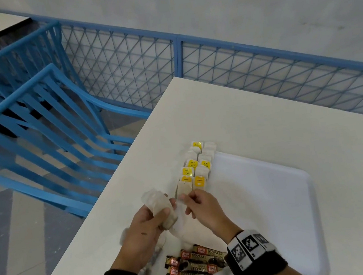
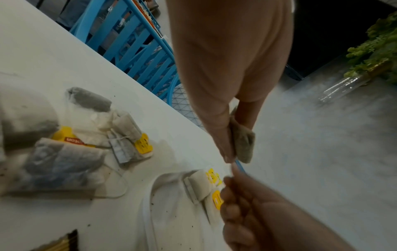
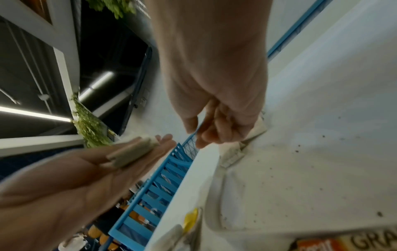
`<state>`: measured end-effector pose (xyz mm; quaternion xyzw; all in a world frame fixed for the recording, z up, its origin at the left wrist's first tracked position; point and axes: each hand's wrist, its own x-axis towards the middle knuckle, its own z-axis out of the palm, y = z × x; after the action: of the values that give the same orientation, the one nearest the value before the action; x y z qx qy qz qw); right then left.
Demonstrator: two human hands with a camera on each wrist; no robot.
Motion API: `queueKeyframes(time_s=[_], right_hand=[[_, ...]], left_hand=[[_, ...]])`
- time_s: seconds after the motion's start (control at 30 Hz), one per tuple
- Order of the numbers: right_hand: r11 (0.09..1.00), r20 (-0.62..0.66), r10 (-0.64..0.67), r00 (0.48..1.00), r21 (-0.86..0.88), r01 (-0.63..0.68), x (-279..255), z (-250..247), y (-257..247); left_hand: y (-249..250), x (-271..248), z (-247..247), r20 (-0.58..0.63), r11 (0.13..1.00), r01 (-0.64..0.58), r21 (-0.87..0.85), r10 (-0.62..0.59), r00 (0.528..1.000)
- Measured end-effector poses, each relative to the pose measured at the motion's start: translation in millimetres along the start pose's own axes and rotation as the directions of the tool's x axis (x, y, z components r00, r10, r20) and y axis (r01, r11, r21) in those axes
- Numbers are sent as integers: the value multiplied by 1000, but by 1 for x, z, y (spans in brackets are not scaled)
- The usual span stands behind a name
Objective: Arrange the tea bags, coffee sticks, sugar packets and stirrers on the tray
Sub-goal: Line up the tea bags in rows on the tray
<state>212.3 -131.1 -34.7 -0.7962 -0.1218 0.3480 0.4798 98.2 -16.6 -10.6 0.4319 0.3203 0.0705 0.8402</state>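
Blue chairs (image 1: 43, 122) (slatted backs) stand beside a mesh railing (image 1: 247, 67).

Head view: soft, even, cool light, rather dim; no hard shadows. White bench (image 1: 253, 114) and white tray (image 1: 274, 194) nearly merged in tone, the tray edge faint. Only weak shadow under the left hand (image 1: 141, 229) and right hand (image 1: 204, 207). Blue railing (image 1: 258, 64) bowed by the wide lens; blue chairs (image 1: 36, 114) smeared toward the left edge.

Left wrist view: tea bags (image 2: 53, 161) close to the lens were blurred and soft; grey floor (image 2: 322, 152) hazy; upper right corner went near black.

Right wrist view: bright strip lights (image 3: 34, 113) glared against a dark ceiling. Left hand (image 3: 71, 183) in foreground out of focus; edges strongly stretched.
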Motion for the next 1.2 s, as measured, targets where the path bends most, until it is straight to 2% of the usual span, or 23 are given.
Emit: queueKeyframes(time_s=[0.1, 0.17, 0.27, 0.5, 0.63, 0.77, 0.9, 1.03, 1.2], right_hand=[[981, 212, -47, 976, 195, 4, -22, -4, -11], [957, 270, -84, 959, 289, 2, -31, -5, -12], [945, 263, -104, 959, 327, 13, -38, -5, -10], [944, 244, -85, 966, 330, 0, -42, -12, -2], [917, 222, -52, 974, 397, -41, -42, -17, 7], [869, 166, 38, 985, 482, -115, -35, -19, 18], [822, 16, 163, 986, 551, -145, -16, -21, 27], [913, -143, 226, 964, 377, -158, 3, -22, 31], [983, -273, 180, 945, 76, -165, 14, -18, 31]], left_hand=[[-2, -1, 4, 52, 998, -51, 42, 49, 997], [-4, -1, 5, 45, 993, -85, 76, 82, 996], [-6, -2, 9, 56, 987, -122, 100, 117, 992], [-4, -9, 9, 162, 987, -111, 113, 92, 983], [-6, -11, 8, 125, 994, -61, 91, 49, 991], [-9, -8, 5, 40, 998, -23, 61, 20, 999], [-10, -7, 0, 4, 996, -7, 85, 7, 1000], [-9, -7, -4, -6, 993, -18, 114, 19, 1000], [-4, -9, -4, -22, 989, -45, 142, 48, 999]])
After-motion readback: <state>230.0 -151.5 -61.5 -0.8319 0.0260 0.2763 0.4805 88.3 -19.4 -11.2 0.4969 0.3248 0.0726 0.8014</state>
